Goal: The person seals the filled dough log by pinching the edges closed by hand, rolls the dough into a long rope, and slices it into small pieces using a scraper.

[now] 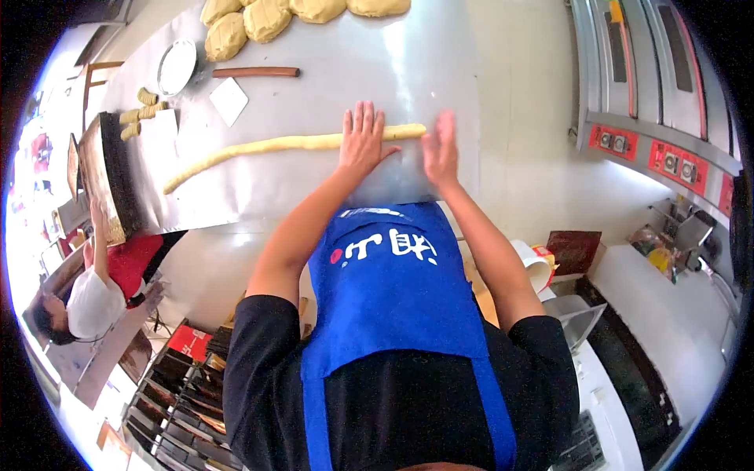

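A long yellow dough rope (290, 143) lies across the metal worktable (314, 188), its left end curving toward the near side. My left hand (363, 143) rests palm down on it, right of its middle, fingers stretched and thumb out to the side. At the rope's right end is my right hand (442, 153), fingers extended and a little blurred; whether it touches the dough I cannot tell. Beyond the rope lie a white scraper (229, 101) and a brown rolling pin (256, 72).
Several large dough lumps (267, 19) sit at the far edge. A white bowl (177, 67), small dough pieces (141, 115) and a dark tray (110, 180) are on the left. A person (94, 302) works there. Ovens (660, 78) stand right, a tray rack (181, 400) lower left.
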Demonstrator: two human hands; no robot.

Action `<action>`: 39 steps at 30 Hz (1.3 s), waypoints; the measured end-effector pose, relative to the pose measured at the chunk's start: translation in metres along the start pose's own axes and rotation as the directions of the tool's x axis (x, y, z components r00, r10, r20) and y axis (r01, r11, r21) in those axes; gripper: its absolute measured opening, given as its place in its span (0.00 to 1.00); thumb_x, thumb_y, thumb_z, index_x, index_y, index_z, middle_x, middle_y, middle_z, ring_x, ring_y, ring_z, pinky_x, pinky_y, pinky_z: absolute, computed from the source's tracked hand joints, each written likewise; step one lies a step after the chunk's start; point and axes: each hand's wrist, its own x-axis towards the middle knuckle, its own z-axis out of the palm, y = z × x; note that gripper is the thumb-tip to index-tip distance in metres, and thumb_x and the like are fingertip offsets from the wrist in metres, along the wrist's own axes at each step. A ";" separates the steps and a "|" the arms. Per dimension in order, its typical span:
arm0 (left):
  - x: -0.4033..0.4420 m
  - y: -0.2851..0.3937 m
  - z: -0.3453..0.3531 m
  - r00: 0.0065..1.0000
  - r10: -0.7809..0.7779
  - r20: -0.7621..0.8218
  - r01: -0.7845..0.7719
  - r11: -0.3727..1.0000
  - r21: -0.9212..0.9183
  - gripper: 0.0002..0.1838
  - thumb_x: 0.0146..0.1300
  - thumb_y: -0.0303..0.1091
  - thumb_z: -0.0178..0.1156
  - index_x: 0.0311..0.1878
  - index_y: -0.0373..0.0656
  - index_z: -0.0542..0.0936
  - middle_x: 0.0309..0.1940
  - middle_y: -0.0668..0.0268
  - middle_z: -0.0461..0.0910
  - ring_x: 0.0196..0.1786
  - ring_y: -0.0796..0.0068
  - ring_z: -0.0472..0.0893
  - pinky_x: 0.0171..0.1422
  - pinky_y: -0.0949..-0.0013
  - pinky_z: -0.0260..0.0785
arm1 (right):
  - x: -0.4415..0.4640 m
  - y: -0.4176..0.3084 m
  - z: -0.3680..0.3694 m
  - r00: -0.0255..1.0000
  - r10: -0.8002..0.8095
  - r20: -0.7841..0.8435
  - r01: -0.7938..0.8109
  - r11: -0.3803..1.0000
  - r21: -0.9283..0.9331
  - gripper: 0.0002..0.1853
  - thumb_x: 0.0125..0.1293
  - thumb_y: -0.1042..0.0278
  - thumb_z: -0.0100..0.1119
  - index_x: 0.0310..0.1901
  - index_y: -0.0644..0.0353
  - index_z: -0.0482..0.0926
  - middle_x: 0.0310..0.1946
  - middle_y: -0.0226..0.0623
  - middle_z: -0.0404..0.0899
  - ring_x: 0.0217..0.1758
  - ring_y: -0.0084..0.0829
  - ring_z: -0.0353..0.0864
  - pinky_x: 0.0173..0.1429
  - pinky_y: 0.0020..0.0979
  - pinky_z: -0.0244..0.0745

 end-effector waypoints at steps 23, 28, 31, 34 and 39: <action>0.023 -0.301 -0.042 0.369 -0.928 -0.058 0.927 0.372 -0.048 0.63 0.57 0.57 0.69 0.84 0.24 0.51 0.71 0.30 0.71 0.76 0.38 0.71 0.78 0.40 0.62 | 0.005 -0.026 0.018 0.968 0.228 -0.109 -0.225 0.974 0.035 0.40 0.83 0.60 0.60 0.84 0.71 0.52 0.84 0.64 0.58 0.85 0.49 0.66 0.82 0.41 0.69; 0.016 -0.337 -0.047 0.688 -0.704 0.173 0.664 0.708 0.241 0.52 0.63 0.43 0.65 0.83 0.24 0.54 0.54 0.43 0.88 0.57 0.43 0.88 0.59 0.45 0.79 | 0.013 -0.036 0.015 0.921 0.328 -0.213 -0.322 0.945 0.064 0.39 0.83 0.56 0.61 0.83 0.71 0.58 0.80 0.63 0.64 0.80 0.48 0.74 0.76 0.39 0.77; -0.004 -0.369 -0.053 0.693 -0.714 0.102 0.721 0.683 -0.115 0.36 0.63 0.31 0.65 0.73 0.28 0.67 0.48 0.40 0.88 0.52 0.44 0.89 0.53 0.49 0.81 | 0.019 -0.014 0.011 0.888 0.385 -0.254 -0.358 0.922 0.146 0.38 0.82 0.54 0.63 0.81 0.70 0.61 0.78 0.61 0.69 0.75 0.47 0.80 0.72 0.38 0.80; -0.025 -0.375 -0.057 0.739 -0.664 -0.114 0.586 0.717 -0.378 0.09 0.69 0.25 0.57 0.51 0.42 0.74 0.40 0.45 0.86 0.47 0.35 0.85 0.50 0.41 0.76 | 0.016 -0.043 0.013 0.921 0.256 -0.294 -0.306 0.942 -0.137 0.36 0.79 0.56 0.66 0.79 0.68 0.65 0.74 0.59 0.74 0.70 0.47 0.84 0.71 0.41 0.81; -0.017 -0.211 -0.106 0.929 0.070 -0.364 -0.198 0.924 -0.327 0.05 0.61 0.24 0.66 0.38 0.46 0.86 0.39 0.62 0.88 0.45 0.52 0.85 0.59 0.50 0.77 | 0.006 -0.135 0.066 0.975 -0.220 0.038 0.218 0.903 -0.369 0.34 0.69 0.71 0.67 0.76 0.64 0.71 0.72 0.51 0.78 0.77 0.49 0.75 0.80 0.47 0.69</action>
